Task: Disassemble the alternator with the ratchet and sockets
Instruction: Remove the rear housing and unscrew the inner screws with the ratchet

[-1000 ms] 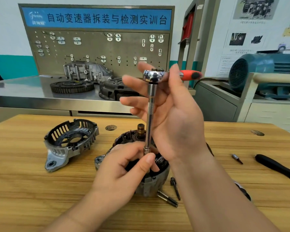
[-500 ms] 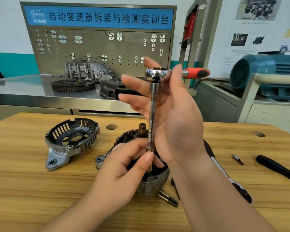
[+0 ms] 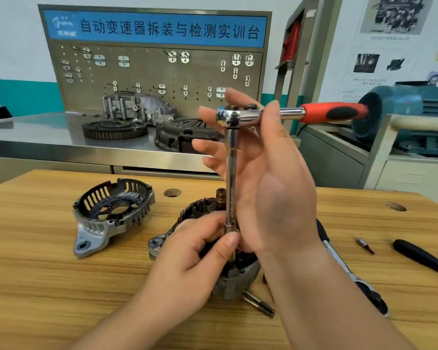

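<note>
Centre frame, the alternator (image 3: 235, 281) (heavy and rigid, I judge) sits on the table (image 3: 36, 286). My left grip (image 3: 195, 256) pinches the extension bar (image 3: 230, 178) low down; my right grip (image 3: 268, 173) lightly pinches the slick ratchet (image 3: 238, 116) head, though the rubbery handle would hold better.

A wooden bench (image 3: 61, 286) fills the foreground. Behind it a stainless steel counter (image 3: 36, 132) carries a pegboard (image 3: 149, 72) under a blue sign (image 3: 154, 29). The white wall (image 3: 10, 34) has a teal band (image 3: 18, 97), and posters (image 3: 395, 13) hang at right.
</note>
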{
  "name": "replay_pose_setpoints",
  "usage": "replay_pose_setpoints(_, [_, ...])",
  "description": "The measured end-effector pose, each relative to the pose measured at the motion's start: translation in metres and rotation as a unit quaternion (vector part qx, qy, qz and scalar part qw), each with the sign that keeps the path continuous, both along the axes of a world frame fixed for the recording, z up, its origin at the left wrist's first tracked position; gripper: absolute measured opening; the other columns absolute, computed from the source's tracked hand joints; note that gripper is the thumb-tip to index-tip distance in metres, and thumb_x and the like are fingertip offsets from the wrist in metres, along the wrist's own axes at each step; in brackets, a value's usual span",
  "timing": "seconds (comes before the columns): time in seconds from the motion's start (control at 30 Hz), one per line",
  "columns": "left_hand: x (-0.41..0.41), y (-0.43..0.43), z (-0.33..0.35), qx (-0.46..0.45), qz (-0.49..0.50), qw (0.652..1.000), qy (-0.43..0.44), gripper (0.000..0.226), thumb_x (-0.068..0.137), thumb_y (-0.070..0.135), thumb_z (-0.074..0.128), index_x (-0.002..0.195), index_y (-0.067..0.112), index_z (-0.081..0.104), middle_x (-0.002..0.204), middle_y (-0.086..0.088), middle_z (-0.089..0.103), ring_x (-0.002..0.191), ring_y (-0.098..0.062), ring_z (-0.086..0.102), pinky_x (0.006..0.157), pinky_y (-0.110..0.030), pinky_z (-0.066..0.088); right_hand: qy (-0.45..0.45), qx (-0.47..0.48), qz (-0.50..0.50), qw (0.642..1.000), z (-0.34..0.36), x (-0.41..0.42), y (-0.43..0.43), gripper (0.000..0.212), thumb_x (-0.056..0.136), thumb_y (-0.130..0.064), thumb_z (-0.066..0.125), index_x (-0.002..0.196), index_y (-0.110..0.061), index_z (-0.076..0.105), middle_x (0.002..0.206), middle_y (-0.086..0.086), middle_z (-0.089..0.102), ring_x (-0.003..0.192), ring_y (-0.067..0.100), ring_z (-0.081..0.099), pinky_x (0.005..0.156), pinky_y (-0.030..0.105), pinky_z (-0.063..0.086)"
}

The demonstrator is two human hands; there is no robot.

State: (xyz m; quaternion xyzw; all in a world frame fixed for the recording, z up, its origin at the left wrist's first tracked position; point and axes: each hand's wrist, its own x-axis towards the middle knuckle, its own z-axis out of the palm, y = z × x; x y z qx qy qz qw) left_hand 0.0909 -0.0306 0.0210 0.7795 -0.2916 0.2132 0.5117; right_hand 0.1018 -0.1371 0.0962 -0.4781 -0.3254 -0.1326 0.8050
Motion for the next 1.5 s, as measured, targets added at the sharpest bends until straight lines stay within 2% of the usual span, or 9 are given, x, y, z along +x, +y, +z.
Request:
replay_pose_setpoints(0.17, [0.000, 0.001, 0.001, -0.004, 0.008, 1.000, 0.024, 0.030, 0.083, 0.045, 0.049, 0.092, 0.025, 0.068, 0.085, 0.014, 0.073, 0.087, -0.015, 0.066, 0.084, -0.045, 0.049, -0.050, -0.014, -0.066, 0.996, 0.003, -0.001, 0.001, 0.026, 0.093, -0.031, 0.048, 0.116, -0.035, 0.061, 0.096, -0.004, 0.069, 0.090, 0.016, 0.062, 0.078, 0.026, 0.051])
replay_pose_setpoints(0.3, [0.000, 0.000, 0.003, -0.004, 0.013, 1.000, 0.022, 0.029, 0.081, 0.047, 0.050, 0.087, 0.026, 0.068, 0.078, 0.014, 0.072, 0.083, -0.011, 0.067, 0.082, -0.042, 0.049, -0.076, -0.004, -0.064, 0.995, 0.005, -0.001, -0.001, 0.026, 0.095, -0.024, 0.046, 0.115, -0.024, 0.063, 0.114, 0.000, 0.069, 0.100, 0.025, 0.066, 0.084, 0.028, 0.052])
replay_pose_setpoints(0.47, [-0.002, -0.001, 0.004, 0.023, 0.017, 0.999, -0.022, 0.025, 0.087, 0.043, 0.046, 0.081, 0.031, 0.067, 0.077, 0.021, 0.068, 0.080, -0.004, 0.064, 0.078, -0.020, 0.042, 0.030, 0.010, 0.027, 0.999, 0.006, 0.001, -0.007, 0.041, 0.098, -0.041, 0.034, 0.119, -0.015, 0.058, 0.097, 0.006, 0.074, 0.076, 0.021, 0.070, 0.072, 0.029, 0.051])
replay_pose_setpoints(0.63, [-0.001, 0.000, 0.002, 0.000, 0.002, 1.000, 0.024, 0.030, 0.083, 0.046, 0.048, 0.079, 0.024, 0.068, 0.078, 0.011, 0.071, 0.082, -0.017, 0.066, 0.085, -0.047, 0.047, -0.026, -0.022, -0.046, 0.998, 0.008, 0.000, -0.006, 0.027, 0.092, -0.032, 0.048, 0.115, -0.029, 0.062, 0.108, 0.001, 0.072, 0.089, 0.016, 0.065, 0.075, 0.026, 0.052])
replay_pose_setpoints(0.77, [-0.002, 0.000, 0.004, 0.001, 0.016, 1.000, 0.017, 0.030, 0.082, 0.047, 0.049, 0.078, 0.024, 0.067, 0.076, 0.013, 0.071, 0.079, -0.012, 0.066, 0.081, -0.041, 0.048, -0.037, 0.007, -0.004, 0.999, 0.009, 0.000, -0.007, 0.028, 0.095, -0.028, 0.045, 0.118, -0.029, 0.059, 0.120, -0.002, 0.068, 0.088, 0.017, 0.067, 0.072, 0.025, 0.052])
replay_pose_setpoints(0.97, [-0.003, -0.002, 0.003, -0.015, -0.003, 1.000, 0.015, 0.025, 0.086, 0.044, 0.048, 0.092, 0.030, 0.067, 0.084, 0.016, 0.071, 0.086, -0.015, 0.066, 0.084, -0.048, 0.046, 0.070, 0.036, 0.077, 0.994, 0.007, 0.002, -0.009, 0.046, 0.100, -0.043, 0.029, 0.130, -0.015, 0.049, 0.101, 0.003, 0.074, 0.064, 0.017, 0.068, 0.058, 0.024, 0.052])
replay_pose_setpoints(1.2, [-0.002, -0.001, 0.003, -0.020, 0.005, 0.999, 0.025, 0.024, 0.079, 0.045, 0.051, 0.086, 0.028, 0.065, 0.072, 0.021, 0.067, 0.074, 0.001, 0.062, 0.073, -0.029, 0.040, -0.100, -0.016, -0.083, 0.991, 0.004, -0.004, 0.002, 0.027, 0.094, -0.022, 0.049, 0.116, -0.034, 0.058, 0.120, -0.006, 0.067, 0.089, 0.025, 0.065, 0.078, 0.035, 0.049])
replay_pose_setpoints(1.4, [-0.004, -0.001, 0.004, 0.006, 0.008, 1.000, -0.009, 0.027, 0.088, 0.044, 0.046, 0.095, 0.029, 0.066, 0.080, 0.021, 0.068, 0.078, -0.003, 0.063, 0.074, -0.020, 0.044, 0.015, 0.022, 0.035, 0.999, 0.004, -0.001, -0.003, 0.041, 0.096, -0.041, 0.035, 0.123, -0.019, 0.056, 0.104, 0.006, 0.074, 0.074, 0.019, 0.070, 0.073, 0.028, 0.054])
replay_pose_setpoints(1.5, [-0.005, -0.001, 0.005, 0.012, 0.007, 1.000, -0.006, 0.030, 0.086, 0.044, 0.046, 0.086, 0.024, 0.068, 0.079, 0.021, 0.069, 0.079, -0.008, 0.065, 0.078, -0.034, 0.046, 0.031, 0.031, 0.014, 0.999, 0.003, 0.000, -0.003, 0.042, 0.097, -0.042, 0.035, 0.122, -0.017, 0.057, 0.103, 0.004, 0.074, 0.077, 0.018, 0.069, 0.066, 0.026, 0.053])
